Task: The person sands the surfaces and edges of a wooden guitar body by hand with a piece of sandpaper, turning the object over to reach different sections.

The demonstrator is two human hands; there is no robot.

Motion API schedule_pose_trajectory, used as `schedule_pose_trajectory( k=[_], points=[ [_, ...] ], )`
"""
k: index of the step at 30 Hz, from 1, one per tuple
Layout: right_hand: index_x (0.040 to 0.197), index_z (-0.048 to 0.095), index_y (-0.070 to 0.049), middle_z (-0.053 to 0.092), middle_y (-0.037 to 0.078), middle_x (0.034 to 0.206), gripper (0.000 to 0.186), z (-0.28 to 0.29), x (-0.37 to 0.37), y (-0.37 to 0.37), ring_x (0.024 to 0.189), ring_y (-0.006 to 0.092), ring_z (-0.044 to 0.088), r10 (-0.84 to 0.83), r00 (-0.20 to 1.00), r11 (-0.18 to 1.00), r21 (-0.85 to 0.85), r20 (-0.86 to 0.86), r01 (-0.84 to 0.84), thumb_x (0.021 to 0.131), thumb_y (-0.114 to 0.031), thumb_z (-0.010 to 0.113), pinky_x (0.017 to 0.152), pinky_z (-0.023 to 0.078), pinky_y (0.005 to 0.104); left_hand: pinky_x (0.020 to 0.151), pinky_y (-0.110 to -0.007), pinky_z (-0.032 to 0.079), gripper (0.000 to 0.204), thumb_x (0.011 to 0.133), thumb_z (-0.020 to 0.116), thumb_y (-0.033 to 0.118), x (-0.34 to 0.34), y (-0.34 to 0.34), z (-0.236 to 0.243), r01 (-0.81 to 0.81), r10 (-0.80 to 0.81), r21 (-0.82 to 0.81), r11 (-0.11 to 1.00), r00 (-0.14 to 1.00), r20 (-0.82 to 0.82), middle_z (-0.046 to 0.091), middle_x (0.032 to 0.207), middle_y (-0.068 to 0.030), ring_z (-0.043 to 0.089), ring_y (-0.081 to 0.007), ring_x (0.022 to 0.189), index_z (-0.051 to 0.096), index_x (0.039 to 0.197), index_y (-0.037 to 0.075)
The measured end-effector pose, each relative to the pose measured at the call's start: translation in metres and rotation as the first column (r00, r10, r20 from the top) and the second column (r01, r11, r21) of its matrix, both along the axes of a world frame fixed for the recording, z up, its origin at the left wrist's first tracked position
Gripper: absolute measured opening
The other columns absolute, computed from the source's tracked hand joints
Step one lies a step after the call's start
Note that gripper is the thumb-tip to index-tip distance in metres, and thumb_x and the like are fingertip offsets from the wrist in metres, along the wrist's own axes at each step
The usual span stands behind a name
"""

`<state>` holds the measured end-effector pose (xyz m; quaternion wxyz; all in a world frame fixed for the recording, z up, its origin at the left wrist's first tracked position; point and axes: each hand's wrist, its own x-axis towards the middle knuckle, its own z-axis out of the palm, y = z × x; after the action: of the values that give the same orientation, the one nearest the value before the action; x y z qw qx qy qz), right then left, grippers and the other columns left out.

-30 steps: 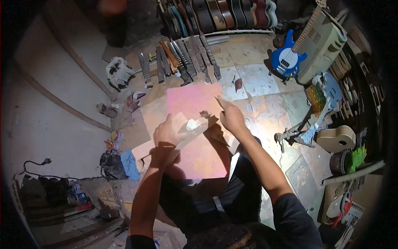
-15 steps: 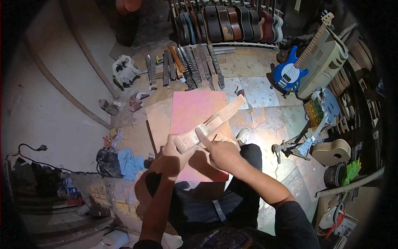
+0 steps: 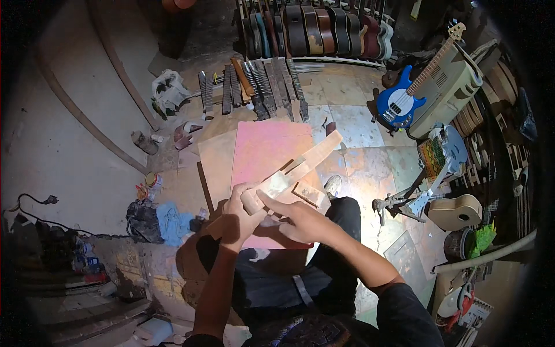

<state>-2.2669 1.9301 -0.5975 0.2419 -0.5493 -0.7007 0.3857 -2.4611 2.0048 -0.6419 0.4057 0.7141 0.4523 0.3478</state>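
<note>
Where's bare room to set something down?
Free: far end of the pink board, between the wooden piece and guitar necks; floor right of the board, between blue bass, stand and shoe. Crowded: the board's near half, under left hand, right hand and wooden piece; around the pale guitar body.

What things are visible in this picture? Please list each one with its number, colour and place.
Board: one, pink, centre
Carved wooden piece: one, pale, slanting over the board
Flat wooden piece: one, pale, at the board's right
Guitars: about a dozen, mixed colours, top row
Guitar necks: several, mostly dark, below the guitars
Bass guitar: one, blue and white, upper right
Guitar body: one, pale wood, right
Cloth: one, light blue, left
Bag: one, black, beside the cloth
Plastic bag: one, whitish, upper left
Plug: one, black, far left
Legs: two, dark-clothed, bottom
Left grip: one, bare, holding the carved wooden piece
Right grip: one, bare, touching the carved wooden piece
</note>
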Motion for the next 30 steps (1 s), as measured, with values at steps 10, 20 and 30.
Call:
schedule_pose_trajectory(
  k=[10, 20, 30],
  points=[
    [0.122, 0.07, -0.002, 0.073, 0.021, 0.113, 0.042, 0.037, 0.023, -0.022, 0.108, 0.0392, 0.07, -0.233, 0.953, 0.966, 0.064, -0.195, 0.249, 0.082, 0.002, 0.059, 0.096, 0.054, 0.0425, 0.092, -0.036, 0.059, 0.059, 0.075, 0.091, 0.009, -0.003, -0.007, -0.033, -0.015, 0.008, 0.034, 0.999, 0.985, 0.174, 0.073, 0.118, -0.0166, 0.073, -0.0242, 0.108, 0.059, 0.125, 0.001],
    [0.139, 0.063, -0.008, 0.063, 0.018, 0.14, 0.059, -0.028, -0.031, -0.025, 0.116, 0.0342, 0.069, -0.259, 0.965, 0.885, 0.41, 0.037, 0.222, 0.082, 0.008, 0.06, 0.097, 0.058, 0.0403, 0.1, -0.038, 0.055, 0.063, 0.081, 0.082, -0.003, 0.004, -0.014, -0.063, -0.013, 0.055, -0.107, 0.994, 0.912, 0.408, 0.06, 0.137, -0.0226, 0.065, -0.0268, 0.121, 0.045, 0.132, -0.001],
    [0.144, 0.058, -0.007, 0.058, 0.02, 0.146, 0.063, -0.025, -0.061, -0.019, 0.096, 0.0374, 0.071, -0.27, 0.961, 0.883, 0.413, 0.058, 0.223, 0.082, 0.005, 0.06, 0.086, 0.059, 0.0419, 0.083, -0.032, 0.057, 0.054, 0.085, 0.078, -0.003, -0.005, -0.017, -0.035, -0.113, 0.105, 0.009, 0.994, 0.943, 0.315, 0.066, 0.111, -0.0135, 0.068, -0.0178, 0.099, 0.047, 0.129, 0.003]
  ],
)
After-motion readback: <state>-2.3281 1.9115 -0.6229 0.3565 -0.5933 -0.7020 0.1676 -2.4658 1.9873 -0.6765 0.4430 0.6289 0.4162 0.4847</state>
